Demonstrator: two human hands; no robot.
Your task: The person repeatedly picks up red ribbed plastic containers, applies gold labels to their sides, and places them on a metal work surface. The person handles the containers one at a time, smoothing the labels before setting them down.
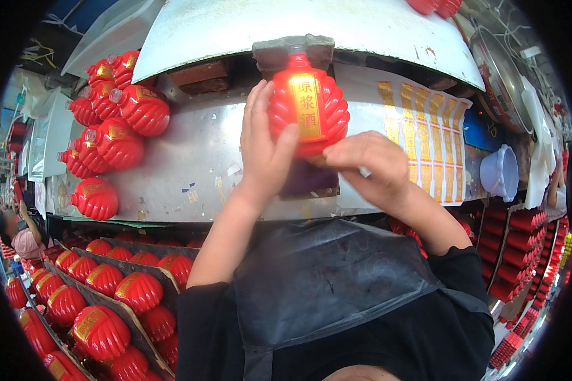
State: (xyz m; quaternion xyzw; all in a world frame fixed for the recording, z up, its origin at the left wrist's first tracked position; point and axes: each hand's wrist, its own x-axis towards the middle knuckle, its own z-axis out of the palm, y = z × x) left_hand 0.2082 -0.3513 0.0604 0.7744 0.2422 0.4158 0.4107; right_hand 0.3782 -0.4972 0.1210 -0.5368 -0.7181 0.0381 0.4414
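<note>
A red bottle (330, 108) with ribbed sides sits near the far edge of the bench (190, 152), its gold label (307, 105) facing up and its neck pointing away from the person, against a grey block (267, 62). The left hand (265, 149) grasps it by the left side, fingers stretched along the ribs and thumb on the front near the base. The right hand (375, 166) is at the base's lower right corner, fingers bent and tips touching or just beside it; whether they pinch anything, I cannot tell. To the right lies a label sheet (431, 141) with gold strips, and past it a pale bucket (501, 173). More red bottles (122, 141) are clustered at the bench's left end, and others fill crates (147, 328) at lower left. The person wears a dark apron (330, 279).
</note>
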